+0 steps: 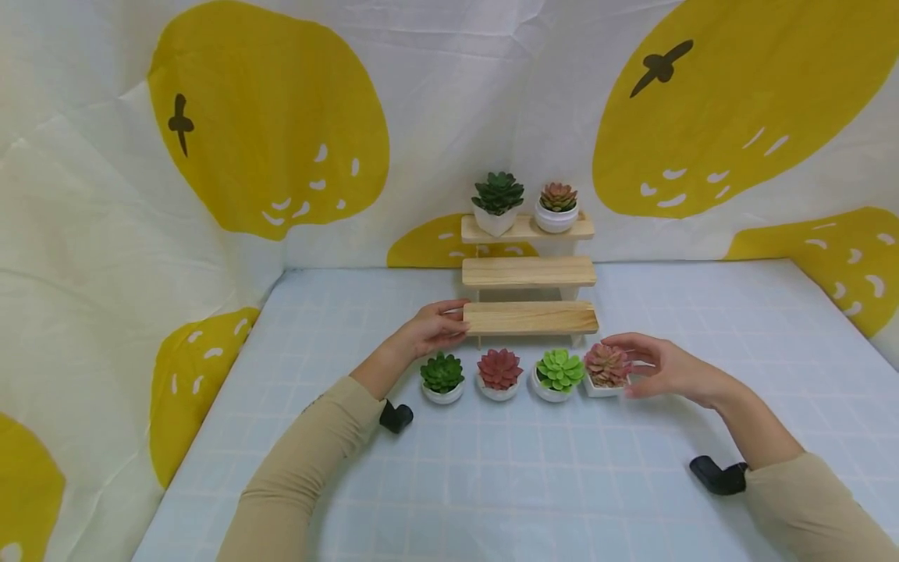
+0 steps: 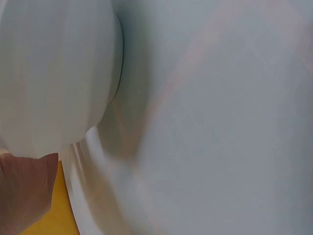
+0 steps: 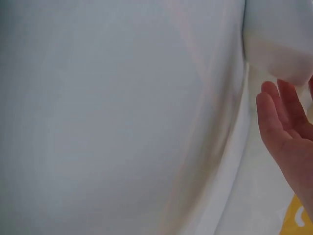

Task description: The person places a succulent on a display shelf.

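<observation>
A three-step wooden plant stand (image 1: 530, 318) stands at the back of the table. My left hand (image 1: 437, 328) grips the left end of its lowest step, thumb in front and fingers behind. At the right end of a row of potted succulents is a pink succulent (image 1: 607, 364) in a square white pot. Beside it is my right hand (image 1: 663, 367), fingers curved and spread around its right side, thumb near the pot. In the right wrist view the fingertips (image 3: 286, 88) are right at a white pot (image 3: 279, 44). A white pot (image 2: 54, 73) fills the left wrist view's upper left.
Left of the pink one stand a bright green succulent (image 1: 559, 370), a red succulent (image 1: 499, 369) and a dark green succulent (image 1: 442, 373). On the top step are a tall green succulent (image 1: 499, 193) and a reddish succulent (image 1: 558, 198). A patterned cloth (image 1: 449, 117) hangs behind.
</observation>
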### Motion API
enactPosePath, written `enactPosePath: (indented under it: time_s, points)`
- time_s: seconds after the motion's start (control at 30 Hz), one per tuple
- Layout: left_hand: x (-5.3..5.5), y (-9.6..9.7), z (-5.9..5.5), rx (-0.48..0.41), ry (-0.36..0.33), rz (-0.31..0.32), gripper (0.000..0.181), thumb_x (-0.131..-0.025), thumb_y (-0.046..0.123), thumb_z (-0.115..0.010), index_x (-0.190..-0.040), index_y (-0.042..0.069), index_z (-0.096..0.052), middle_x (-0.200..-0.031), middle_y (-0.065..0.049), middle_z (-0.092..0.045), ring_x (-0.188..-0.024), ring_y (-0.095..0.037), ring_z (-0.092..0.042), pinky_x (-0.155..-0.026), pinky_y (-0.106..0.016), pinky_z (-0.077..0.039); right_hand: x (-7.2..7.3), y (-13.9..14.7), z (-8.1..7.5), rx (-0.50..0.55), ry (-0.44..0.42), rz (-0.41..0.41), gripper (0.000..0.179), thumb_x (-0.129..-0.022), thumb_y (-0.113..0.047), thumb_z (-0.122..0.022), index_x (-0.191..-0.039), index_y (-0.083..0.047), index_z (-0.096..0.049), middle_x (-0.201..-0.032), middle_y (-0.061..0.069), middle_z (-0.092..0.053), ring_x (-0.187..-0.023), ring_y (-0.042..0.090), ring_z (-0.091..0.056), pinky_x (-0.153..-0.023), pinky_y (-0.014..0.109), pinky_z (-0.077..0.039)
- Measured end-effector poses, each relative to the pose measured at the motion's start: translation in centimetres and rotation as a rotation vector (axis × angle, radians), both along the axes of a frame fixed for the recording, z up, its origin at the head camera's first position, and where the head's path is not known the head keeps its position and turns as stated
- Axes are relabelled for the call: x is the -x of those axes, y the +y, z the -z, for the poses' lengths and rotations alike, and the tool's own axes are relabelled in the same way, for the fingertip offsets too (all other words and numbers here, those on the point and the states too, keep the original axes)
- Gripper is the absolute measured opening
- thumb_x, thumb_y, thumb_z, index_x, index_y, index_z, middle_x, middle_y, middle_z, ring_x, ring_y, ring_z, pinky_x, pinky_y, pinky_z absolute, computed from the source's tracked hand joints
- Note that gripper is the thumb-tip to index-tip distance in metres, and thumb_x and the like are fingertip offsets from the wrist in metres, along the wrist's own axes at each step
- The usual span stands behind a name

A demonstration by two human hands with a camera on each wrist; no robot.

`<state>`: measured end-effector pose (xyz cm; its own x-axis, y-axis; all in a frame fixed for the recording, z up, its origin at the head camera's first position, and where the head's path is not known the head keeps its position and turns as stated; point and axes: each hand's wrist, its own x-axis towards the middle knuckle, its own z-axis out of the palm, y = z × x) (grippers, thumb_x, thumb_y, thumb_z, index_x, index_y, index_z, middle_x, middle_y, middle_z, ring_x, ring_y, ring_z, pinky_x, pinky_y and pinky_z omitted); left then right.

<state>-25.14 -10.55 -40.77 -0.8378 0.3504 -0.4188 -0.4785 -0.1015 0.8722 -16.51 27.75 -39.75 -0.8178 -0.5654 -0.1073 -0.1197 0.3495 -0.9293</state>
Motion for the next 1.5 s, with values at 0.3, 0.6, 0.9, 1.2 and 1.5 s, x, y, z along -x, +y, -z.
enactPosePath:
  time_s: [0.3,0.6,0.9,1.2,1.5]
  points:
    - [-0.3,0.3,-0.8,0.026,-0.026,-0.018,0.054,-0.089,-0.011,-0.053,-0.139,0.006,-0.043,-0.137,-0.016,-0.044,-0.089,-0.015,-0.055,-0.072,-0.023,-0.051,0.4,-0.6,0.5,-0.048,-0.005,-0.008,0.066,-0.074,-0.005,-0.077,-0.131,0.001,-0.043,-0.123,0.011,-0.053,-0.109,0.003,-0.051,-0.089,0.016,-0.042]
    - [-0.5,0.3,-1.0,0.006,-0.042,-0.021,0.055,-0.089,-0.011,-0.052,-0.14,0.006,-0.041,-0.138,-0.017,-0.043,-0.086,-0.015,-0.055,-0.066,-0.022,-0.051,0.4,-0.8,0.6,-0.063,-0.046,-0.002,0.069,-0.073,-0.007,-0.078,-0.131,0.002,-0.042,-0.125,0.015,-0.052,-0.109,0.002,-0.05,-0.089,0.015,-0.042]
    - [-0.4,0.3,-0.9,-0.005,-0.033,-0.014,0.057,-0.089,-0.012,-0.051,-0.142,0.004,-0.038,-0.14,-0.02,-0.04,-0.081,-0.013,-0.055,-0.062,-0.02,-0.051,0.5,-0.9,0.5,-0.069,-0.05,0.018,0.068,-0.073,-0.006,-0.078,-0.13,0.003,-0.042,-0.123,0.013,-0.055,-0.105,0.006,-0.054,-0.087,0.018,-0.044]
    - [-0.5,0.2,-1.0,-0.001,-0.043,-0.024,0.056,-0.089,-0.012,-0.051,-0.142,0.005,-0.039,-0.139,-0.019,-0.041,-0.08,-0.013,-0.055,-0.063,-0.02,-0.051,0.4,-0.7,0.5,-0.08,-0.015,0.087,0.066,-0.073,-0.007,-0.078,-0.13,0.0,-0.044,-0.115,0.008,-0.055,-0.097,0.011,-0.053,-0.079,0.024,-0.048]
    - [-0.5,0.4,-1.0,0.011,-0.048,-0.03,0.057,-0.089,-0.012,-0.051,-0.141,0.005,-0.039,-0.139,-0.018,-0.041,-0.082,-0.013,-0.055,-0.064,-0.02,-0.051,0.3,-0.4,0.4,-0.055,-0.017,0.151,0.069,-0.077,-0.007,-0.074,-0.134,0.005,-0.038,-0.115,0.003,-0.057,-0.099,0.006,-0.054,-0.079,0.022,-0.048]
